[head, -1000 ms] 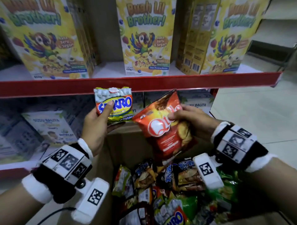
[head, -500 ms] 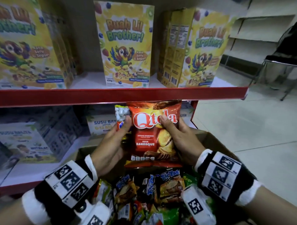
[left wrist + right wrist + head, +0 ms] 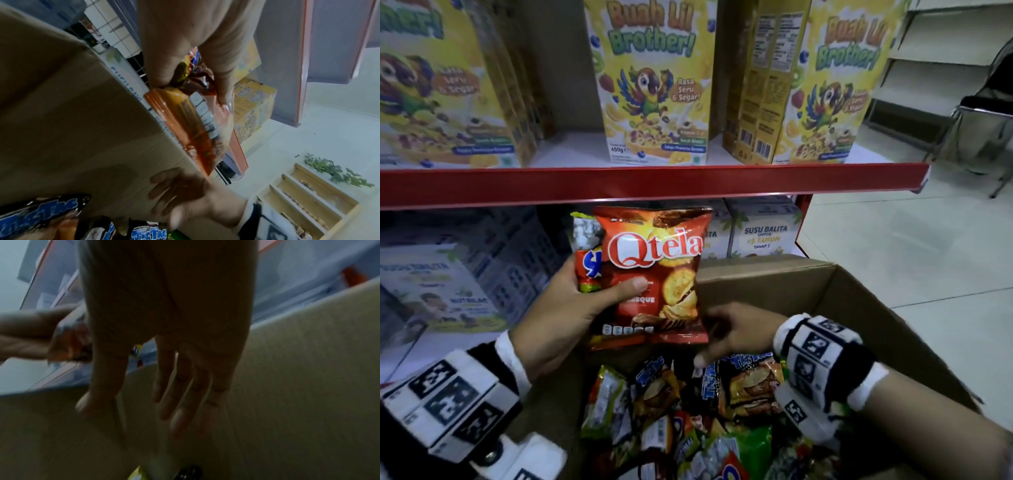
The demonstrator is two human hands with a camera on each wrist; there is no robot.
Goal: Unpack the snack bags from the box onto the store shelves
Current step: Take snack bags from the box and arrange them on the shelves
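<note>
Red foil Qtela crisp bag [image 3: 654,274]: in the left hand [image 3: 558,318], stacked on a yellow-topped snack bag [image 3: 585,253], above the open cardboard box [image 3: 825,294]. Likely light, crinkly, slippery, crushable; grip edges gently. Right hand [image 3: 736,332]: fingers relaxed, empty, over boxed bags.

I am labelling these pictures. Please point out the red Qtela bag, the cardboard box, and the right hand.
Qtela bag [image 3: 654,246]: head view, on the white logo of its front.
cardboard box [image 3: 767,284]: head view, on its bare far inner wall.
right hand [image 3: 164,337]: right wrist view, on the palm; fingers straight, holding nothing.
</note>
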